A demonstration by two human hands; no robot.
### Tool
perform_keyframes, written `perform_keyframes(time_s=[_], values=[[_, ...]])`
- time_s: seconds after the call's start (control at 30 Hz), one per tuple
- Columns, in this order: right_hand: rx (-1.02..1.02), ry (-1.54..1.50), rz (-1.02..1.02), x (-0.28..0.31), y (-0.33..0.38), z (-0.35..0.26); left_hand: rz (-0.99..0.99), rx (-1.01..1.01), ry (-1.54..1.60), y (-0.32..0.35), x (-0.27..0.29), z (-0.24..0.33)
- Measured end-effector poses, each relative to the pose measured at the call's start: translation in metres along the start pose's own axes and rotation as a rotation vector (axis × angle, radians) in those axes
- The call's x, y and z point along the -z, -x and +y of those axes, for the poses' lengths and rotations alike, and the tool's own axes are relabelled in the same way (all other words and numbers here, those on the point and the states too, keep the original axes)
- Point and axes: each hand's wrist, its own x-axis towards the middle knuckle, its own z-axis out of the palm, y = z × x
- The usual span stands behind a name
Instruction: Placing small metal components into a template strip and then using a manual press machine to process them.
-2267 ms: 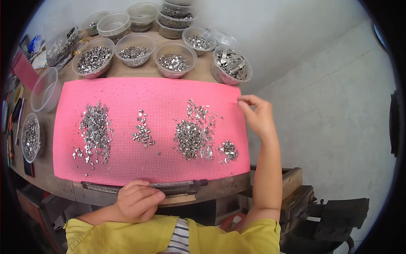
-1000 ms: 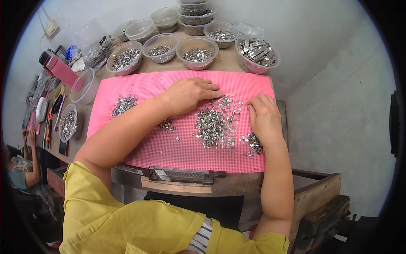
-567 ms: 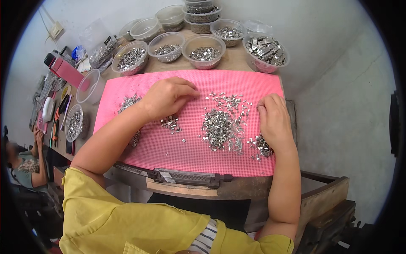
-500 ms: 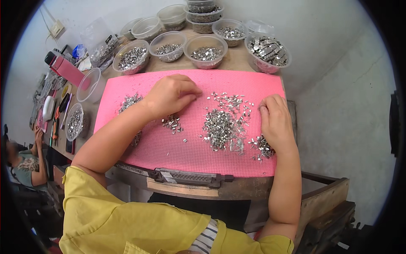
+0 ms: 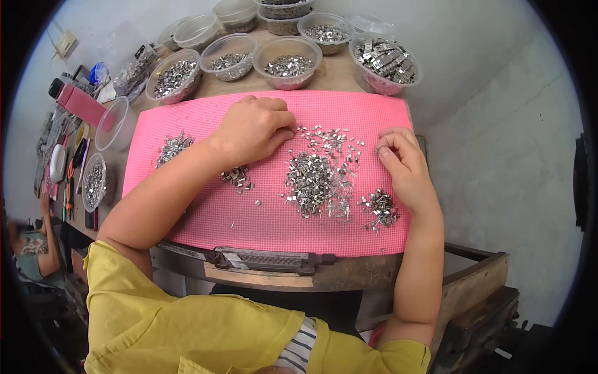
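Observation:
A pink mesh mat [image 5: 349, 112] covers the bench top. On it lie heaps of small shiny metal clips: a big middle heap [image 5: 317, 177], a small heap [image 5: 379, 209] at the right, a few clips [image 5: 237, 177] under my left forearm and a heap [image 5: 172, 146] at the left. My left hand [image 5: 252, 128] rests on the mat with curled fingers, its fingertips at the top of the scattered clips. My right hand [image 5: 405, 168] lies at the mat's right edge, fingers bent, fingertips pinched close together by the loose clips. Whether either hand holds a clip is hidden.
Several clear plastic bowls of metal parts [image 5: 286, 62] line the far bench edge, the rightmost bowl [image 5: 386, 59] holding bigger pieces. An empty tub [image 5: 115, 124], a bowl of parts [image 5: 93, 181], a pink box [image 5: 81, 103] and tools lie left. Another person [image 5: 34, 249] sits at lower left.
My left hand came up from the bench's front edge onto the mat and now reaches across to the middle clips. My right hand drew in from the mat's far right edge.

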Motion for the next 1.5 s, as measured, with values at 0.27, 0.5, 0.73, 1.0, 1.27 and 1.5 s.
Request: perform_keyframes(time_s=[0.27,0.5,0.73,1.0,1.27,1.5], values=[[-0.002,-0.103,0.029,0.006,0.004,-0.007,0.086,0.034,0.014,0.020,0.025,0.036],[0.103,-0.088,-0.096,-0.016,0.077,-0.083,0.235,0.115,0.192,0.090,0.049,0.090],[0.257,0.121,-0.159,-0.055,0.131,-0.094,0.212,0.110,0.233,0.124,0.025,0.135],[0.354,0.337,-0.079,-0.070,0.136,-0.100,0.241,0.072,0.047,0.139,-0.007,0.156],[0.384,0.468,-0.091,-0.071,0.135,-0.108,0.292,0.047,-0.022,0.134,-0.010,0.160],[0.460,0.538,-0.045,-0.068,0.139,-0.106,0.256,0.142,0.157,0.134,-0.005,0.157]])
